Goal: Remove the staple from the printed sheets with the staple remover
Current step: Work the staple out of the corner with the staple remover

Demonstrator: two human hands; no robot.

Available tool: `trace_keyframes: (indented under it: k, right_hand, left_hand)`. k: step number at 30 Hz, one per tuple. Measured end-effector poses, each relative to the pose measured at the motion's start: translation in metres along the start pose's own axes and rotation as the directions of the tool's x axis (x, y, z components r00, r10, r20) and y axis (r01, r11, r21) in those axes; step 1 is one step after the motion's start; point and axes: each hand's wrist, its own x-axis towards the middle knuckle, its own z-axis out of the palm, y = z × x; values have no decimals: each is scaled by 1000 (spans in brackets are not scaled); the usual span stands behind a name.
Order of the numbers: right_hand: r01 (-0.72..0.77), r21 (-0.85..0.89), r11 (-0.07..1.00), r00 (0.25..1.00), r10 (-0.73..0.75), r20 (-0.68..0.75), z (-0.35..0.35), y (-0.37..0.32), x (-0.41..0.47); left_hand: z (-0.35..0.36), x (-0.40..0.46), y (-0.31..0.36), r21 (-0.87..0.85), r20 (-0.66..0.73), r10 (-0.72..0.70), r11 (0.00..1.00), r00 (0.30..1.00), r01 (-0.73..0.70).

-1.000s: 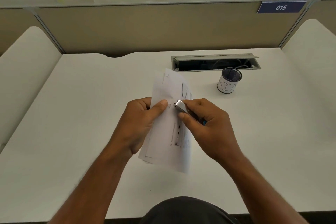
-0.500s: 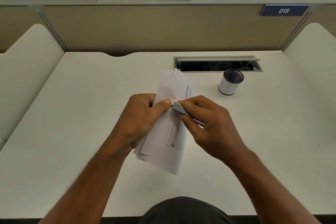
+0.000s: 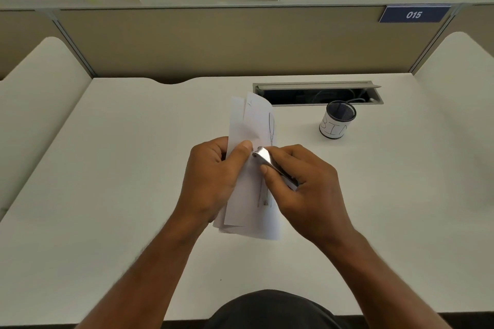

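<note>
L hand [image 3: 211, 181] grips the printed sheets [image 3: 250, 125] above the table [image 3: 107, 195], thumb pressed on top near the tool tip. R hand [image 3: 304, 189] pinches the staple remover [image 3: 270, 161], tip on the paper. Staple itself too small to see. Mesh cup [image 3: 338, 120] well apart, back right.

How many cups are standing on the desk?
1. The cup stands right of the papers, near the open cable slot. None seems hidden.
</note>
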Motion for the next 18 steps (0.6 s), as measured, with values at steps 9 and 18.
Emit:
trace_keyframes:
  k: [9, 18]
  right_hand:
    - [-73, -71, 995, 993, 66, -97, 15, -8, -5]
    - [-113, -112, 987, 979, 91, -184, 27, -13, -12]
  left_hand:
    - [12, -11, -4, -107, -108, 32, 993, 994, -44]
    - [21, -17, -8, -120, -195, 43, 991, 980, -68]
